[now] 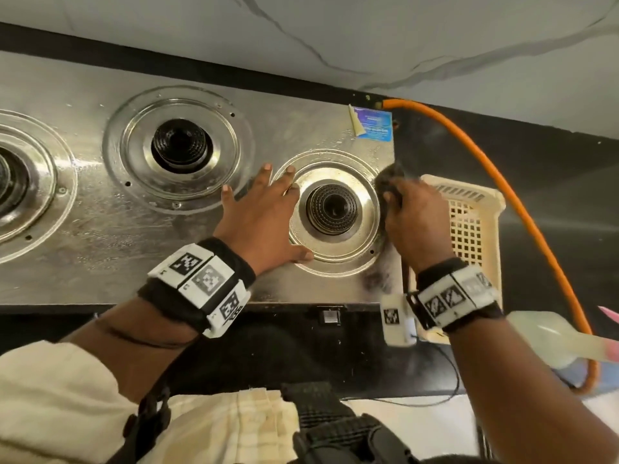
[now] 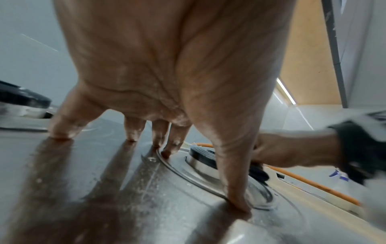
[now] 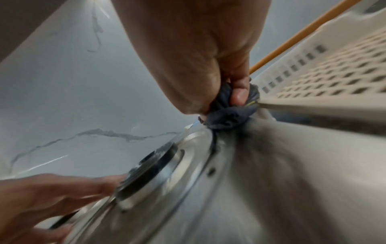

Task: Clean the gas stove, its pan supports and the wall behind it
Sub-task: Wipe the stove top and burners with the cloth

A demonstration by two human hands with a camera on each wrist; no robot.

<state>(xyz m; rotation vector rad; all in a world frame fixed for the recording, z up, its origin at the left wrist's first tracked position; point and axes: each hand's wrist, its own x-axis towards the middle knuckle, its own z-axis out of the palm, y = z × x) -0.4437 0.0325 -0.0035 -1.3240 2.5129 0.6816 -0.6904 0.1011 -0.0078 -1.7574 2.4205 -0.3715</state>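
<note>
On the right end of the gas stove (image 1: 201,78), the small right-hand burner (image 1: 332,209) sits in its shiny stamped ring, and everything here is placed around it. Just right of that burner, at the ring's outer edge, the right hand (image 1: 410,216) has its grip bunched tight round a dark cloth (image 3: 227,118), thumb and fingers pinching the wad so a firm knob of fabric meets the metal; that looks like scrubbing pressure on the rim rather than a broad wipe. Just left of the burner, the left hand (image 1: 264,216) lies flat with its grip wide, fingers (image 2: 60,130) spread and tips pressed on the steel, holding nothing (most likely bracing the stove top so it does not shift under the rubbing).

The stove top is brushed stainless, wet-looking and streaked, with a darker smear in front of the burner near the corner. No pan supports show on the burners, so the ribbed black burner heads stand bare in concentric pressed rings. Behind the burner, a half-peeled blue sticker (image 1: 374,126) clings to the corner, and beyond it rises the pale veined wall (image 1: 368,35). Right of the burner, touching the stove's edge as far as can be told, stands a cream perforated plastic basket (image 1: 469,226), with an orange gas hose (image 1: 502,182) curving past it over the black surface (image 1: 562,195).
</note>
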